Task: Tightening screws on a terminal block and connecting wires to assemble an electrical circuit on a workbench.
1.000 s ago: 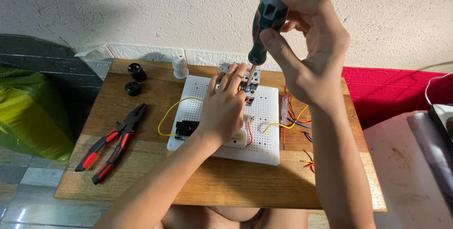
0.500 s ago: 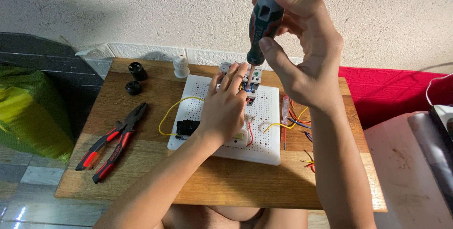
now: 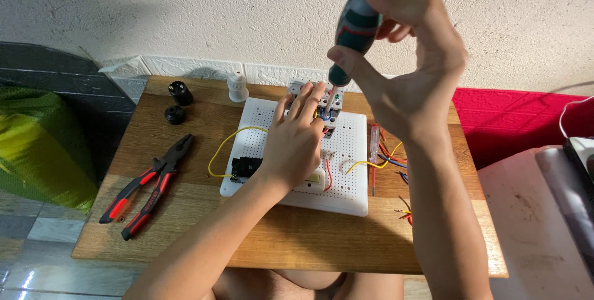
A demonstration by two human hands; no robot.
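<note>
Screwdriver [image 3: 356, 28], dark green-grey handle, held upright over the far middle of the low wooden table [image 3: 297, 238], its tip down in the small grey breaker [image 3: 328, 107] mounted at the far edge of the white perforated board [image 3: 346, 195]. Right hand [image 3: 408, 71] is closed round the handle; against the earlier views thumb and fingers have shifted round it, which suggests a turn of the screw under way. Left hand [image 3: 297, 142] lies flat, fingers open, steadying the breaker and gripping nothing. Red-handled pliers [image 3: 145, 188] lie near the table's left edge.
</note>
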